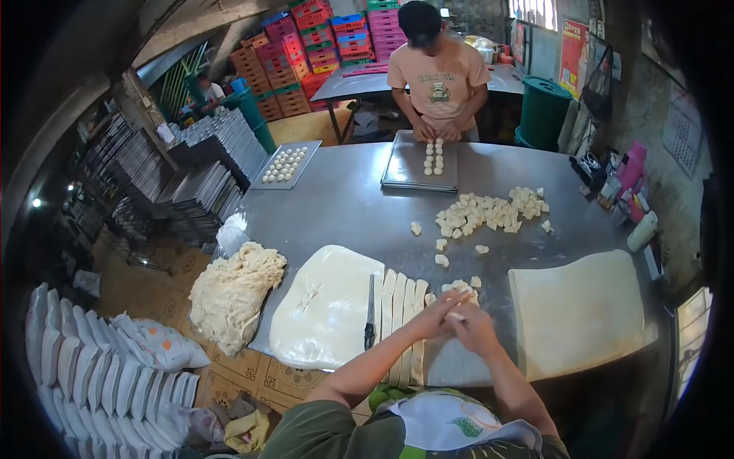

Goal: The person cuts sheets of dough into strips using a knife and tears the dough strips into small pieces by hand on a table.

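My left hand [433, 316] and my right hand [470, 327] are close together over the metal table, just right of the cut dough strips [397, 298]. Both hands' fingers are curled around dough, which shows only in part; small dough pieces [461, 287] lie beyond the fingertips. A long dark knife [371, 310] rests upright in view between the strips and the large smooth dough slab [321, 306]. Farther up the table is a pile of cut dough pieces [489, 213], with a few loose ones nearer my hands.
A rough dough mass [235, 297] lies at left, a flat dough sheet [581, 310] at right. Across the metal table [336, 206], a co-worker [437, 80] handles dough balls on stacked trays [397, 164]. Another tray [294, 157] holds several balls. Bottles stand at the right edge.
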A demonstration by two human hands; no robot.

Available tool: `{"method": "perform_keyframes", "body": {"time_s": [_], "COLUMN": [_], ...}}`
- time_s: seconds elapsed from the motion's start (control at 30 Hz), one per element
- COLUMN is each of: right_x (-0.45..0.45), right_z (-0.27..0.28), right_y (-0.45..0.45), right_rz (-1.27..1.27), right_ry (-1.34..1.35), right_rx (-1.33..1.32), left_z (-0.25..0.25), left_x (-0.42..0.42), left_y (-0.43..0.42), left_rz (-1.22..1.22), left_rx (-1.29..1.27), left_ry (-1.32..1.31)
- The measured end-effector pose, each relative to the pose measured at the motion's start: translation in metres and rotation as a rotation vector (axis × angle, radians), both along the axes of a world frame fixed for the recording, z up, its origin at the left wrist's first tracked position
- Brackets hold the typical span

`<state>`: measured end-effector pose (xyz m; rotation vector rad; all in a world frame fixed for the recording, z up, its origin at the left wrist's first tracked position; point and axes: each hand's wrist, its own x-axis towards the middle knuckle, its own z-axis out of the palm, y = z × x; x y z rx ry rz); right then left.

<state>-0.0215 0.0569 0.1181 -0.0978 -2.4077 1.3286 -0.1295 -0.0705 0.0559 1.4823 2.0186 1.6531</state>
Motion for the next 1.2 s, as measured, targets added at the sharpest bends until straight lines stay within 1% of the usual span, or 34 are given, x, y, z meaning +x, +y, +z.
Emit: {"method": "perform_keyframes", "body": {"time_s": [0.07, 0.1, 0.17, 0.2, 0.23, 0.3, 0.33, 0.4, 0.47, 0.5, 0.53, 0.57, 0.63, 0.67, 0.7, 0.73, 0.77, 0.8, 0.83, 0.87, 0.9, 0.93, 0.97, 1.0, 1.03, 1.07, 1.1, 1.13, 1.17, 1.2], "right_x": [0.002, 0.003, 0.0, -0.002, -0.003, 0.007, 0.021, 0.017, 0.009, 0.01, 0.008, 0.004, -0.002, -0.006, -0.007, -0.006, -0.004, -0.004, -0.002, -0.001, 0.002, 0.006, 0.011, 0.013, 0.012, 0.015, 0.019, 0.017, 0.013, 0.01], "right_z": [-0.003, -0.016, -0.046, -0.061, -0.075, -0.094, -0.098, -0.085, -0.058, -0.039, -0.024, -0.023, -0.03, -0.035, -0.039, -0.044, -0.049, -0.054, -0.06, -0.063, -0.067, -0.069, -0.075, -0.076, -0.076, -0.08, -0.071, -0.059, -0.043, -0.036], "right_y": [0.004, 0.009, 0.018, 0.026, 0.038, 0.058, 0.053, 0.042, 0.023, 0.014, 0.011, 0.009, 0.0, 0.0, -0.001, -0.002, -0.002, -0.001, 0.006, 0.022, 0.038, 0.044, 0.036, 0.035, 0.038, 0.031, 0.019, 0.014, 0.014, 0.011], "right_rz": [-0.015, -0.099, -0.272, -0.287, -0.286, -0.306, -0.352, -0.367, -0.266, -0.14, -0.013, -0.048, -0.081, -0.091, -0.111, -0.237, -0.358, -0.473, -0.478, -0.459, -0.44, -0.418, -0.423, -0.42, -0.411, -0.404, -0.416, -0.255, -0.095, -0.105], "right_ry": [0.037, -0.048, -0.221, -0.229, -0.321, -0.517, -0.545, -0.249, -0.01, -0.119, -0.219, -0.227, 0.003, 0.129, 0.127, 0.046, -0.037, -0.119, -0.124, -0.292, -0.46, -0.632, -0.638, -0.449, -0.251, -0.064, -0.069, -0.105, -0.137, -0.136], "right_rx": [-0.047, 0.047, 0.225, 0.221, 0.264, 0.33, 0.306, 0.507, 0.262, 0.185, 0.105, 0.1, 0.017, -0.013, -0.014, 0.013, 0.04, 0.067, 0.067, 0.111, 0.153, 0.186, 0.173, 0.244, 0.322, 0.375, 0.367, 0.255, 0.147, 0.143], "left_z": [-0.011, -0.008, 0.01, 0.019, 0.03, 0.054, 0.057, 0.022, -0.011, -0.004, 0.005, 0.013, 0.012, 0.011, 0.011, 0.009, 0.01, 0.012, 0.015, 0.02, 0.025, 0.031, 0.035, 0.037, 0.03, 0.012, 0.0, -0.011, -0.004, 0.004], "left_x": [-0.011, -0.006, 0.017, 0.029, 0.038, 0.045, 0.049, 0.022, -0.003, -0.004, -0.004, 0.001, 0.004, -0.003, -0.011, -0.013, -0.009, -0.004, 0.003, 0.007, 0.01, 0.016, 0.022, 0.026, 0.021, 0.013, 0.004, -0.006, -0.013, -0.016], "left_y": [0.006, 0.01, 0.01, 0.012, 0.013, 0.002, -0.007, -0.002, -0.004, 0.003, 0.012, 0.013, 0.006, 0.006, 0.008, 0.01, 0.012, 0.011, 0.009, 0.01, 0.011, 0.008, 0.001, 0.003, 0.009, 0.004, -0.001, 0.003, 0.014, 0.017], "left_rz": [-0.076, -0.079, -0.013, 0.009, -0.02, -0.163, -0.247, -0.174, 0.014, -0.03, -0.038, -0.039, -0.049, -0.08, -0.113, -0.147, -0.162, -0.183, -0.198, -0.209, -0.215, -0.247, -0.277, -0.294, -0.29, -0.174, -0.066, 0.046, 0.036, -0.037], "left_rx": [-0.17, -0.168, -0.518, -0.691, -0.691, -0.545, -0.485, -0.214, -0.075, -0.071, -0.01, 0.04, 0.073, -0.048, -0.173, -0.298, -0.301, -0.488, -0.668, -0.838, -0.832, -0.618, -0.412, -0.187, -0.17, -0.163, -0.16, -0.138, -0.126, -0.113], "left_ry": [-0.206, -0.206, -0.069, 0.003, 0.008, -0.047, -0.087, -0.203, -0.053, -0.054, -0.087, -0.13, -0.194, -0.281, -0.364, -0.445, -0.448, -0.257, -0.062, 0.143, 0.148, 0.042, -0.066, -0.171, -0.164, -0.105, -0.046, 0.022, 0.032, 0.012]}}
